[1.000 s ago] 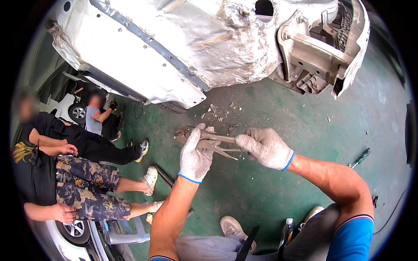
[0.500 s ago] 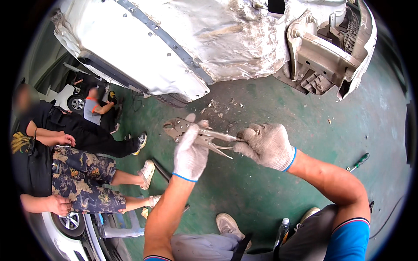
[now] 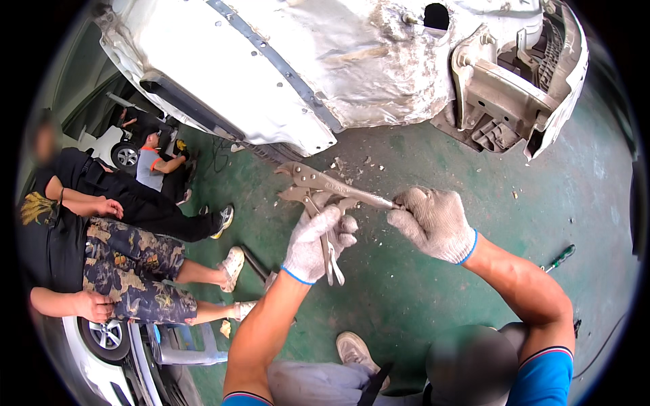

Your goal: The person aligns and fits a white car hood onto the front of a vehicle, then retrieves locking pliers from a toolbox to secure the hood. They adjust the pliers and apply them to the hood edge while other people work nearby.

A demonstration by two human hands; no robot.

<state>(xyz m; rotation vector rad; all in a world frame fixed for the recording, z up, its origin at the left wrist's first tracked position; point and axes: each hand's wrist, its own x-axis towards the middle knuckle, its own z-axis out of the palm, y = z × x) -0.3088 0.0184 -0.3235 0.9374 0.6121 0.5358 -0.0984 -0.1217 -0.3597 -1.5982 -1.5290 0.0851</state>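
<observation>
A pair of metal locking pliers [image 3: 325, 181] is held in the air between my two gloved hands, below the white car body. Its jaws point left and stand apart, and the lower handle hangs steeply downward. My left hand [image 3: 310, 245], in a white knit glove with a blue cuff, is closed around the lower handle near the pivot. At the far end of the upper handle, my right hand [image 3: 437, 223] pinches the tip with thumb and fingers. The fingers' hold hides the very end of that handle.
Above the pliers is a dented white car body [image 3: 271, 68] with an exposed bracket [image 3: 504, 88] at right. A green-handled screwdriver [image 3: 560, 256] lies on the green floor at right. People stand at left, near a dark bar [image 3: 256, 264] on the floor; another crouches farther back.
The pliers have opened: the jaws are farther apart and the lower handle has swung down. Both hands sit slightly farther right in the picture.
</observation>
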